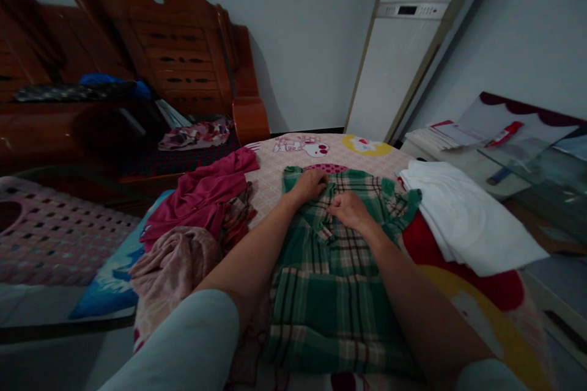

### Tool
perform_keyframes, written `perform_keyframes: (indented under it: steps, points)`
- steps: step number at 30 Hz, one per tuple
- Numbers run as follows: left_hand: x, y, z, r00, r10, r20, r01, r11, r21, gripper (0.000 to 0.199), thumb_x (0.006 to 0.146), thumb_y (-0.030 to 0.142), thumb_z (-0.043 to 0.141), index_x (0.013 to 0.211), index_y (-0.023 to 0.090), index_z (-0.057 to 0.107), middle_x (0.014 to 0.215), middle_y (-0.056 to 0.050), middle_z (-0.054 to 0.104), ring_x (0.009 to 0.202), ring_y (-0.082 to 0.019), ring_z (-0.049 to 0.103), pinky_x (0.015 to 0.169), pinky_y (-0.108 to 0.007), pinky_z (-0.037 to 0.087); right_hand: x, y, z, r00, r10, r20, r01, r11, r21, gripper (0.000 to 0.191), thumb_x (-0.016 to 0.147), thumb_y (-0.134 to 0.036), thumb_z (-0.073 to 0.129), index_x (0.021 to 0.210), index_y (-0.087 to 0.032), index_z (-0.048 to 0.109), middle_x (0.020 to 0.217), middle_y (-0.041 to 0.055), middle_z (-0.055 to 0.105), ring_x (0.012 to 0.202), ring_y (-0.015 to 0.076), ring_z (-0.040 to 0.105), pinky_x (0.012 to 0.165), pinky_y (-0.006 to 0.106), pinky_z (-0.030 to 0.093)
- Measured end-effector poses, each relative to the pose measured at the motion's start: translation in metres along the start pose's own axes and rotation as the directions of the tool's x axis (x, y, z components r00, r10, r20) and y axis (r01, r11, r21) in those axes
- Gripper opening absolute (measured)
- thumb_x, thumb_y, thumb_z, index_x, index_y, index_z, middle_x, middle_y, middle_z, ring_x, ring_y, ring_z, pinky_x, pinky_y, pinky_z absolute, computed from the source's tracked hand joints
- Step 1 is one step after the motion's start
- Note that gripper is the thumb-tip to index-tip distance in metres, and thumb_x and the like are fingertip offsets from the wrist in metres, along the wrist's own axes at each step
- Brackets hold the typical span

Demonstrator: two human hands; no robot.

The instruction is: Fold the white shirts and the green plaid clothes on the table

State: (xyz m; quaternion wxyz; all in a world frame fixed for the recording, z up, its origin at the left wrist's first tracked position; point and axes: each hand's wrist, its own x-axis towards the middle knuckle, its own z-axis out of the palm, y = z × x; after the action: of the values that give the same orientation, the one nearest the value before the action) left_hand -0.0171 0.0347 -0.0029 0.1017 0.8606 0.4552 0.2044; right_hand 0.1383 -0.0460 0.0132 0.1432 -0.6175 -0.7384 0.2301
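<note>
A green plaid shirt (339, 302) is spread over the cloth-covered round table in front of me, with some creases along its length. My left hand (312, 185) rests on its upper part, fingers curled down and closed on the fabric. Just to the right and a little nearer, my right hand (349, 209) pinches the shirt near the front placket. The two hands are close together but apart. The fingertips are partly hidden and somewhat blurred.
A crimson garment (197, 195) and a pink-beige cloth (177, 263) lie bunched at the table's left. White folded clothes (468, 214) lie on the right side. Beyond are a wooden chair (178, 43), a pink woven chair (59, 232), and a side cabinet with papers (440, 135).
</note>
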Motion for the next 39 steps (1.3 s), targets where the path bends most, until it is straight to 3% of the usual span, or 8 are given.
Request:
perform_keyframes:
  steps: [5,9,16,19,26,31,35,39]
  points:
    - [0.0,0.008,-0.022,0.999,0.003,-0.042,-0.008,0.994,-0.109,0.018,0.079,0.021,0.065,0.095,0.014,0.066,0.099,-0.007,0.069,0.086,-0.018,0.062,0.082,-0.029,0.047,-0.001,-0.002,-0.009,0.999,-0.026,-0.041,0.022,0.995,-0.095,0.02,0.08,-0.03,0.067,0.065,-0.018,0.067,0.073,0.0064,0.069,0.076,0.0179,0.064,0.064,0.023,0.041]
    - [0.001,0.02,-0.026,0.986,0.082,0.145,-0.04,0.961,-0.273,0.015,0.077,0.026,0.064,0.089,0.017,0.067,0.082,0.0,0.069,0.075,-0.014,0.062,0.069,-0.023,0.046,-0.008,0.003,-0.044,0.975,0.036,-0.22,-0.068,0.988,-0.139,0.02,0.085,-0.03,0.061,0.074,-0.017,0.071,0.079,0.0086,0.071,0.079,0.0193,0.066,0.068,0.025,0.044]
    - [-0.001,0.021,0.005,0.959,0.08,0.273,-0.005,0.964,-0.265,0.021,0.067,0.027,0.071,0.087,0.021,0.066,0.073,0.004,0.067,0.07,-0.013,0.062,0.062,-0.02,0.043,-0.027,0.062,-0.109,0.753,0.283,-0.594,-0.504,0.828,-0.244,0.022,0.084,-0.025,0.058,0.096,-0.014,0.073,0.102,0.0162,0.071,0.098,0.0266,0.065,0.084,0.034,0.049]
    - [-0.001,0.019,0.005,0.956,0.085,0.279,-0.005,0.961,-0.278,0.021,0.068,0.028,0.071,0.087,0.021,0.066,0.073,0.004,0.067,0.071,-0.013,0.062,0.062,-0.02,0.043,-0.032,0.09,-0.113,0.686,0.374,-0.625,-0.606,0.769,-0.204,0.027,0.081,-0.027,0.062,0.1,-0.01,0.072,0.102,0.021,0.07,0.096,0.0301,0.066,0.081,0.038,0.051]
    - [0.0,0.018,0.004,0.955,0.092,0.281,-0.015,0.964,-0.264,0.02,0.07,0.027,0.072,0.088,0.021,0.066,0.076,0.004,0.068,0.072,-0.012,0.063,0.063,-0.018,0.044,-0.031,0.11,-0.107,0.664,0.482,-0.571,-0.678,0.711,-0.188,0.031,0.08,-0.022,0.06,0.104,-0.007,0.072,0.106,0.0241,0.07,0.1,0.0332,0.067,0.079,0.039,0.052]
    - [0.0,0.016,0.002,0.955,0.085,0.283,0.017,0.94,-0.34,0.017,0.073,0.026,0.07,0.088,0.019,0.068,0.077,0.003,0.07,0.072,-0.012,0.064,0.064,-0.019,0.046,-0.029,0.095,-0.115,0.703,0.419,-0.575,-0.574,0.812,-0.11,0.02,0.075,-0.02,0.06,0.086,-0.011,0.075,0.097,0.0198,0.072,0.097,0.0326,0.067,0.081,0.038,0.051]
    - [0.0,0.024,-0.009,0.974,0.097,0.206,0.015,0.876,-0.482,0.021,0.081,0.029,0.064,0.096,0.017,0.069,0.083,0.0,0.072,0.072,-0.013,0.065,0.068,-0.022,0.05,-0.026,0.078,-0.116,0.779,0.354,-0.518,-0.273,0.935,0.228,0.011,0.072,-0.025,0.065,0.07,-0.015,0.068,0.069,0.0088,0.07,0.073,0.0235,0.068,0.067,0.031,0.054]
    - [0.003,0.047,-0.013,0.97,0.211,0.121,-0.063,0.697,-0.714,0.036,0.085,0.037,0.063,0.115,0.016,0.066,0.102,-0.007,0.073,0.086,-0.016,0.068,0.078,-0.028,0.052,-0.018,0.06,-0.103,0.869,0.284,-0.406,0.044,0.773,0.633,0.018,0.068,-0.033,0.07,0.069,-0.016,0.062,0.056,0.0017,0.064,0.051,0.0156,0.061,0.051,0.027,0.053]
